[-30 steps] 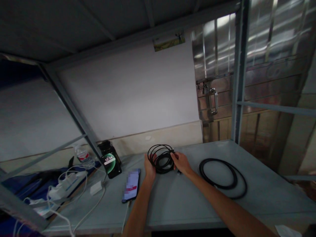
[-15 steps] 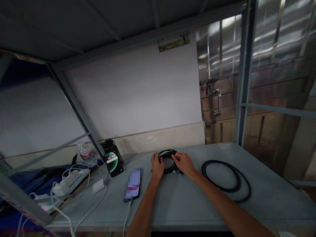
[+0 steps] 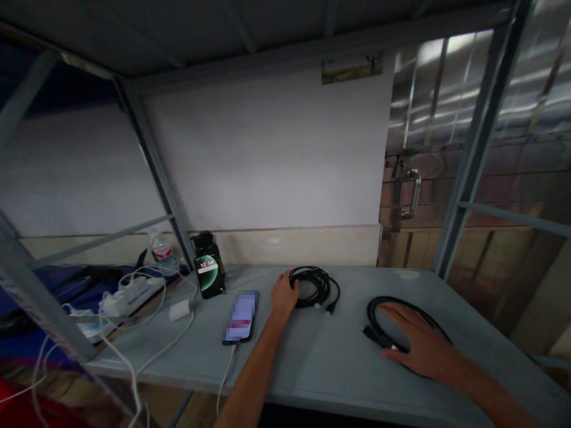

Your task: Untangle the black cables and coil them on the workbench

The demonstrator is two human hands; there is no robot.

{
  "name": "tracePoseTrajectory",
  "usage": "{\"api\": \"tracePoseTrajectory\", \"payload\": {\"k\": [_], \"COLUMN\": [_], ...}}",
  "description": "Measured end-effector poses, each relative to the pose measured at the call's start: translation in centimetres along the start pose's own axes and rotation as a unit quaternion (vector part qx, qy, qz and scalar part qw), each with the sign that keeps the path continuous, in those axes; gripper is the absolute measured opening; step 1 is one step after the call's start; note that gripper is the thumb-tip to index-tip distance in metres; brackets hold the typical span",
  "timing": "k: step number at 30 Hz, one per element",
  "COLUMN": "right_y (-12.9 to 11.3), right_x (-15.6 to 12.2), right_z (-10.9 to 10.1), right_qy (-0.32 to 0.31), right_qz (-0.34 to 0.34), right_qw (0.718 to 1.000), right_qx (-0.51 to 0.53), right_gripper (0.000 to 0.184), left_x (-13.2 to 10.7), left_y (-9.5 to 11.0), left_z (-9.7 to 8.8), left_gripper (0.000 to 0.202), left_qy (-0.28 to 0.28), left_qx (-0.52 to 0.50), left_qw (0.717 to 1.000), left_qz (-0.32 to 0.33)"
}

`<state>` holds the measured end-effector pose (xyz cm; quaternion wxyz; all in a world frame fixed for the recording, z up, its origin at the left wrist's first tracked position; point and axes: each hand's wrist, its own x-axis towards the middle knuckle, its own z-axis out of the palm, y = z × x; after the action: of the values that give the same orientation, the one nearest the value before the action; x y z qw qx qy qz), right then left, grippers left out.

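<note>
Black cable coil (image 3: 325, 289), lower centre, touches left hand (image 3: 284, 292), grip unclear; right hand (image 3: 423, 342), grip apart, overlies lower-right looped cable (image 3: 373, 321).

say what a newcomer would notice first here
Probably the round black cable bundle near the middle of the grey tabletop, the left hand at its left edge, and the wide black cable loop at right, the spread right hand over it. Next, perhaps the lit black rectangular phone upright before a black bottle, back left.

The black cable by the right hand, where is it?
In the head view, the black cable lies coiled on the right of the grey table, partly hidden by the right hand, with another coil to its left.
</note>
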<state>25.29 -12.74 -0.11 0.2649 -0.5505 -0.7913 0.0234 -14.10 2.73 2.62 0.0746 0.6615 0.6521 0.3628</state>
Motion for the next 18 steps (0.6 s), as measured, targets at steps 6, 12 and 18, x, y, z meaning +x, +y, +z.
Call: {"api": "tracePoseTrajectory", "payload": {"k": [6,12,18], "right_y": [1.6,-1.4,-2.3], "right_x": [-2.5,-1.8,-1.5], "right_z": [0.3,2.7,4.6], "right_qy": [-0.038,0.025,0.174], "right_qz": [0.03,-0.032,-0.106], "right_qw": [0.999,0.999,0.963], "right_qx": [0.012,-0.029,-0.179], "right_gripper": [0.057,0.032,0.039], "left_x": [0.3,0.9,0.9], "left_y": [-1.0,-1.5,-1.6], "left_z": [-0.9,-0.2,0.5], "left_gripper": [0.032,0.04,0.049], "left_qy": [-0.016,-0.041,-0.049], "left_qx": [-0.019,-0.05,-0.054], "left_qw": [0.999,0.998,0.997], "left_qz": [-0.048,-0.009,0.037]}}
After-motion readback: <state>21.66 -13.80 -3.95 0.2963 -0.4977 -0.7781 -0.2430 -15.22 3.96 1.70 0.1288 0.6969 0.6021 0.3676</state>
